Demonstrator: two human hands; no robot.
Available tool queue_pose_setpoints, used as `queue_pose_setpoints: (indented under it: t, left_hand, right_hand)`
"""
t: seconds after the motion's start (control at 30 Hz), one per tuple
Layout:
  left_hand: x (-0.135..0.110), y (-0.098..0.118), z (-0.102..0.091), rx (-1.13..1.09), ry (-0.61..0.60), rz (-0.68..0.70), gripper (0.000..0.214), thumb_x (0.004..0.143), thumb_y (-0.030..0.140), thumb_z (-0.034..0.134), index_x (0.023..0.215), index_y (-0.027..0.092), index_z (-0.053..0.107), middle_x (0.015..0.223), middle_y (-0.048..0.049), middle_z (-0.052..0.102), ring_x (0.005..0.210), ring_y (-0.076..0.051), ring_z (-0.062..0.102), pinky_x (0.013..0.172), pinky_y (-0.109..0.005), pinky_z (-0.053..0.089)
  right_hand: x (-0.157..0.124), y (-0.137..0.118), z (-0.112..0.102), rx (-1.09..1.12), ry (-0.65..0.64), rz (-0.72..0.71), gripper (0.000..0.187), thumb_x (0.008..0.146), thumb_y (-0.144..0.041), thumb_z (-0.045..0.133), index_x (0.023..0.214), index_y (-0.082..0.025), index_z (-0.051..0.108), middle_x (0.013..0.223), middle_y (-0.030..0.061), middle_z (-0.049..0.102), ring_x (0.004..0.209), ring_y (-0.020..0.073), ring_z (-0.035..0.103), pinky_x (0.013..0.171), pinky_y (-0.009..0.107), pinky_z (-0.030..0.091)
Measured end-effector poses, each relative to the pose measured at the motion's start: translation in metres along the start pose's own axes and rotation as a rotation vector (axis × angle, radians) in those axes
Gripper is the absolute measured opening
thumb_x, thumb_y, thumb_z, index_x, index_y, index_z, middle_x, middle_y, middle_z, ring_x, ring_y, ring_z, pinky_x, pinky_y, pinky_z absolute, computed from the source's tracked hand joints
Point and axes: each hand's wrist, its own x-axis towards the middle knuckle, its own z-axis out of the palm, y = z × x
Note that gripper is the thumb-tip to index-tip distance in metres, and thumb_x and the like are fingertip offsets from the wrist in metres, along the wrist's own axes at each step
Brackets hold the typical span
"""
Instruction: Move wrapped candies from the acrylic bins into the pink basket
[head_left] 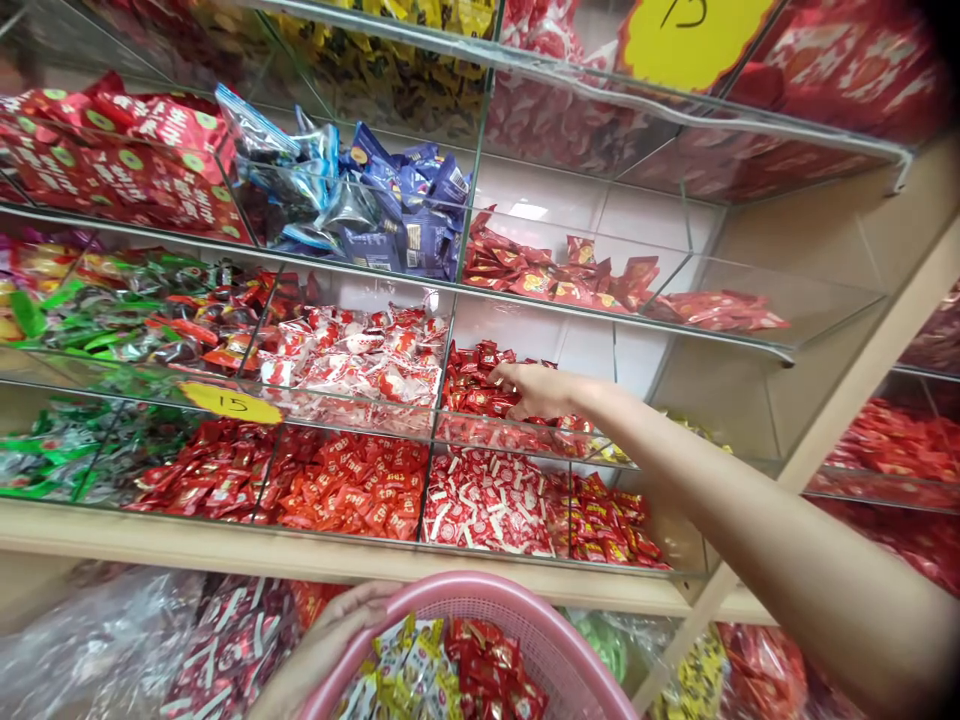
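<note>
My left hand (337, 635) holds the pink plastic basket (480, 592) by its left rim at the bottom of the view, and part of that hand is cut off by the frame. Inside the basket lie yellow-and-white wrapped candies (409, 668) and red wrapped candies (495, 672). My right hand (538, 388) reaches over the clear front panel into a shelf compartment. Its thumb and fingers are apart just above a pile of small red wrapped candies (480, 392); nothing shows between them. Red-and-white wrapped candies (360, 352) fill the compartment to the left.
Clear dividers split the shelves into candy compartments. Blue-purple packets (409, 205) and flat red packets (551, 275) sit one level higher. Yellow price tags (234, 402) hang on shelf edges. A wooden upright (877, 325) stands at right. Plastic-bagged candies (97, 640) lie below the wooden ledge (187, 535).
</note>
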Motion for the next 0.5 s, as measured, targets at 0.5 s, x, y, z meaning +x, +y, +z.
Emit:
queue_pose_setpoints:
  t: [0.5]
  left_hand:
    - [0.010,-0.007,-0.003,0.013,-0.071,0.006,0.032,0.066,0.033,0.055,0.093,0.018,0.063,0.092,-0.0067,0.062,0.096,-0.024,0.053,0.081,-0.027,0.041]
  right_hand:
    - [0.016,-0.001,0.007,0.338,0.013,-0.059,0.038,0.058,-0.027,0.067,0.094,-0.017,0.060,0.071,-0.0022,0.055,0.066,0.0126,0.049,0.059,0.024,0.037]
